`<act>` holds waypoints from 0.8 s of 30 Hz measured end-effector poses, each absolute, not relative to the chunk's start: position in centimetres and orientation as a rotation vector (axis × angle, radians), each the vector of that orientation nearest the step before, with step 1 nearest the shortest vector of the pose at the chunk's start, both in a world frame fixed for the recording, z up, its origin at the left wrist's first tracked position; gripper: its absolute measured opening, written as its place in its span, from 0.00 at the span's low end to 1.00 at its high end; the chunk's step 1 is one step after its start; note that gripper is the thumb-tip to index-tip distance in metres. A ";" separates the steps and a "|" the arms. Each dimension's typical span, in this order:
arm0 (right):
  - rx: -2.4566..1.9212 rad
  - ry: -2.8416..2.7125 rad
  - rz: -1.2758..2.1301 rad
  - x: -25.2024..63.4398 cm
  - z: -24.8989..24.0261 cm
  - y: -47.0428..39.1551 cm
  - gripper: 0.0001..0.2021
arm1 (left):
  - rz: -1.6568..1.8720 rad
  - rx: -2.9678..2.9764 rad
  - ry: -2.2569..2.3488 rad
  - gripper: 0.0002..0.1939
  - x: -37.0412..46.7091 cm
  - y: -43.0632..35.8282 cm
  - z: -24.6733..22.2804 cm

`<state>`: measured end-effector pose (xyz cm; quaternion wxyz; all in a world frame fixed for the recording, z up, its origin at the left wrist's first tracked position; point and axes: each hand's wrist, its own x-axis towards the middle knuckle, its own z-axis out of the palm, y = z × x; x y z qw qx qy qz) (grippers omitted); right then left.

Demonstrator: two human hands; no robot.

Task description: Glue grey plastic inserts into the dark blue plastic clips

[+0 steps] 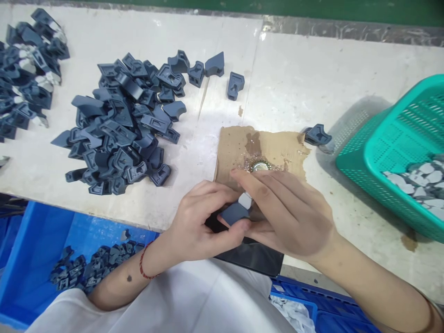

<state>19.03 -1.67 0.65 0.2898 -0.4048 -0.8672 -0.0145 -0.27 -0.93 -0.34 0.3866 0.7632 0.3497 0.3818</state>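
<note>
My left hand (pixel 208 217) is closed around a dark blue-grey plastic part (pixel 235 213), its thumb and fingers on the part's sides. At the part's upper right end sits a small light-grey piece (pixel 245 200). My right hand (pixel 291 212) reaches over from the right, its fingers stretched above the light piece. Whether its thumb side pinches anything is hidden. Just beyond those fingers, a small round metal cap (pixel 261 166) lies on a torn piece of cardboard (pixel 277 143) with wet-looking stains. Under my hands is a flat black glossy object (pixel 256 256), partly covered.
Left of the cardboard is a large heap of blue-grey parts (pixel 118 129); a mixed heap (pixel 31 78) lies farther left. A green basket (pixel 378 143) with light pieces stands right. A single part (pixel 317 134) lies near it. Below the table edge is a blue bin (pixel 31 259).
</note>
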 end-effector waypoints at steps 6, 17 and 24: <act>-1.113 -2.335 -0.043 19.0 0.8 -1.7 0.18 | 0.907 1.913 0.976 0.07 -0.3 -1.1 -0.1; -1.557 -2.197 -0.137 22.5 1.9 0.7 0.33 | 0.977 1.825 0.995 0.14 -0.4 -1.1 -0.2; -2.015 -1.993 -0.396 25.7 0.5 1.3 0.38 | 0.971 1.864 1.013 0.10 -0.3 -0.9 -0.3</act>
